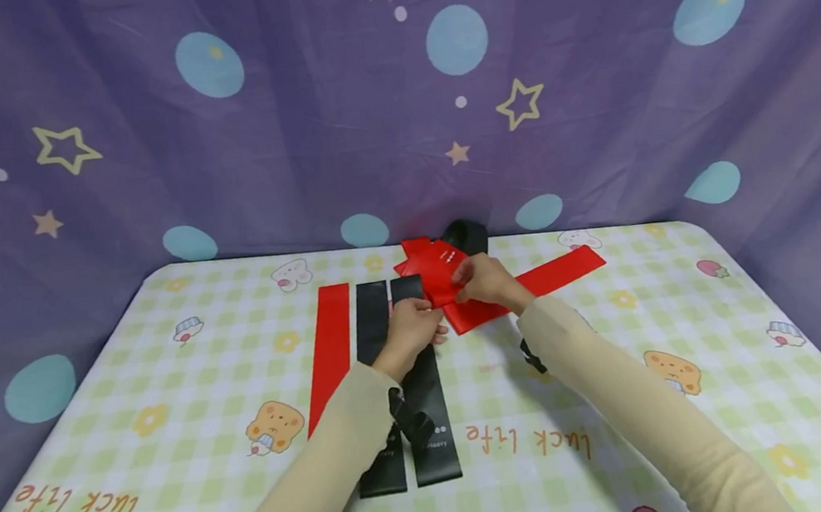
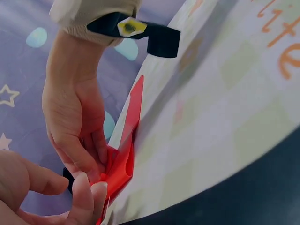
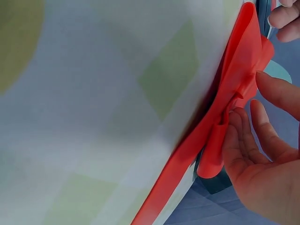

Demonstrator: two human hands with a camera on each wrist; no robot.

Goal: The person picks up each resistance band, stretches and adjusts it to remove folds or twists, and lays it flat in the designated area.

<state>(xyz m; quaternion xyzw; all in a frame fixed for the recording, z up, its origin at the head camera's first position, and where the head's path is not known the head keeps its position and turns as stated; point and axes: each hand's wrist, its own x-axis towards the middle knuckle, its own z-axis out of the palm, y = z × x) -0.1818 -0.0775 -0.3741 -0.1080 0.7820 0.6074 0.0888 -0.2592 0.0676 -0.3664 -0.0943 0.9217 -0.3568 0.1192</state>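
Note:
Toward the back of the table lies a bunched red resistance band (image 1: 423, 270), folded and tucked at its middle. My right hand (image 1: 486, 280) is on this bunch; in the right wrist view its fingers (image 3: 238, 133) curl in at the gathered fold. A long flat red strip (image 1: 566, 273) runs out to the right from under that hand. My left hand (image 1: 412, 329) hovers over two flat black resistance bands (image 1: 429, 404), fingers loosely bent and holding nothing. In the left wrist view its fingertips (image 2: 99, 190) come right beside the red band's looped edge.
Left of the black bands lies another flat red band (image 1: 329, 340). A curled black band (image 1: 474, 237) sits behind the red bunch. The checked tablecloth (image 1: 194, 412) ends at a purple curtain (image 1: 310, 158). Both wrists carry black camera straps (image 1: 408, 419).

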